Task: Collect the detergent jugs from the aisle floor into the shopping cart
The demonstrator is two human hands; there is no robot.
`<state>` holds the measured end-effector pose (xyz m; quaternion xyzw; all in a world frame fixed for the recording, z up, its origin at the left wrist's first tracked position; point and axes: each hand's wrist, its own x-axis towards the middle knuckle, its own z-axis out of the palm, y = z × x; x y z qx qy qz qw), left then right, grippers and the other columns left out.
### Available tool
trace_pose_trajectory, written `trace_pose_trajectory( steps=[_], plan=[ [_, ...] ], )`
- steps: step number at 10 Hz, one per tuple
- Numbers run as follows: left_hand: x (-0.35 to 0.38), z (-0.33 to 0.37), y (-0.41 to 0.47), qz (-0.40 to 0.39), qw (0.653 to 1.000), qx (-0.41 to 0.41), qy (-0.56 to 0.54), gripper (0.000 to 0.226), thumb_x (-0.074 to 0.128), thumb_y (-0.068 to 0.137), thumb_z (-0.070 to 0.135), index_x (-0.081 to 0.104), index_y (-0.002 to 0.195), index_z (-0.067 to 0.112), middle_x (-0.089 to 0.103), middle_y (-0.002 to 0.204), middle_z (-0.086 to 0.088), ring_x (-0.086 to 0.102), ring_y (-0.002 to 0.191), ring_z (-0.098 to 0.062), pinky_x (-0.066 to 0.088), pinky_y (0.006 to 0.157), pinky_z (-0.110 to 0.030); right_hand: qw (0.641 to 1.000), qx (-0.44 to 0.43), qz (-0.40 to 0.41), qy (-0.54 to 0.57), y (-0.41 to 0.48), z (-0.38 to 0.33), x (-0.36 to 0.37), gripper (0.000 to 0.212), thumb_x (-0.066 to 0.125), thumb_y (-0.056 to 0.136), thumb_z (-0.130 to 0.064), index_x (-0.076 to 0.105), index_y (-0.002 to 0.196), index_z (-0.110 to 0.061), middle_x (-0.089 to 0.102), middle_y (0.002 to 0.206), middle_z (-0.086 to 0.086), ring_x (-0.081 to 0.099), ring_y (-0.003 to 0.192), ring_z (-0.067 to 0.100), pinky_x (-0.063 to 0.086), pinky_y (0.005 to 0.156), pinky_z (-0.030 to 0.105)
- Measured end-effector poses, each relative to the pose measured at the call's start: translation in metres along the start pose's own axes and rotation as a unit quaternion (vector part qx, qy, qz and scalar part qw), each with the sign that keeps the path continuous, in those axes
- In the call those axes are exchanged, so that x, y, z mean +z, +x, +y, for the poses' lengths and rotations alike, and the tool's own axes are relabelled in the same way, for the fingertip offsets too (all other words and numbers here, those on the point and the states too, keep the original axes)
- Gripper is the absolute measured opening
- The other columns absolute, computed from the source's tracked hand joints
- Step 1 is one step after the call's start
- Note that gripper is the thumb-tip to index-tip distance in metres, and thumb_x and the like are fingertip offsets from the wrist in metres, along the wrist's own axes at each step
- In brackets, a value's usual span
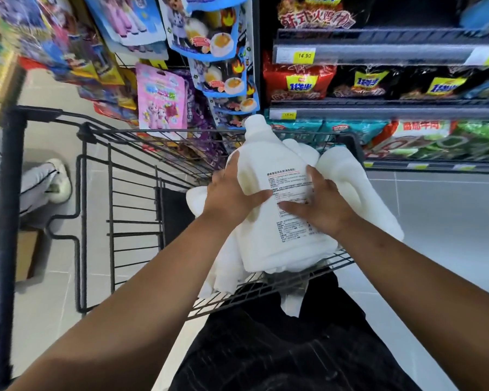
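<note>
A white detergent jug [268,153] with a printed back label lies tilted on top of other white jugs [359,190] piled in the right end of the black wire shopping cart [110,193]. My left hand [232,193] grips the top jug's left side. My right hand [322,204] presses flat on its label from the right. The jug's cap end points away from me, toward the shelves. The jugs underneath are mostly hidden by the top one and my arms.
Snack shelves [378,108] with price tags run along the right and far side. Hanging toy packets [161,103] crowd the rack past the cart. Another person's leg and white shoe [57,179] stand at the left beside the cart handle [3,221]. A cardboard box [26,255] sits below it.
</note>
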<state>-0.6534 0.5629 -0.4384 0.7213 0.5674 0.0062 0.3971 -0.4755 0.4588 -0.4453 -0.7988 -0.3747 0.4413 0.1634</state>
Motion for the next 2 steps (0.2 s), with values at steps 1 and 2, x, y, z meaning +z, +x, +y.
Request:
trace_pose_trajectory(
  steps=[1,2],
  plan=[
    [0.0068,0.0019,-0.0051,0.037,0.999,0.015,0.016,0.101,0.069,0.075,0.058,0.009,0.152,0.034,0.027,0.154,-0.006,0.022,0.141,-0.030,0.022,0.113,-0.043,0.999,-0.003,0.031,0.025,-0.0108,-0.0021,-0.0071,0.108,0.077,0.068,-0.056,0.013,0.152,-0.032,0.027,0.149,0.008,0.038,0.132,0.022,0.033,0.109,0.035],
    [0.0099,0.0022,-0.0068,0.054,0.998,0.031,0.002,0.097,0.069,0.078,0.054,0.012,0.152,0.033,0.024,0.154,-0.005,0.021,0.142,-0.028,0.020,0.114,-0.039,0.998,-0.008,0.054,0.037,-0.0168,0.0016,-0.0123,0.107,0.079,0.069,-0.052,0.013,0.151,-0.034,0.025,0.150,0.007,0.034,0.135,0.021,0.030,0.107,0.032]
  ],
)
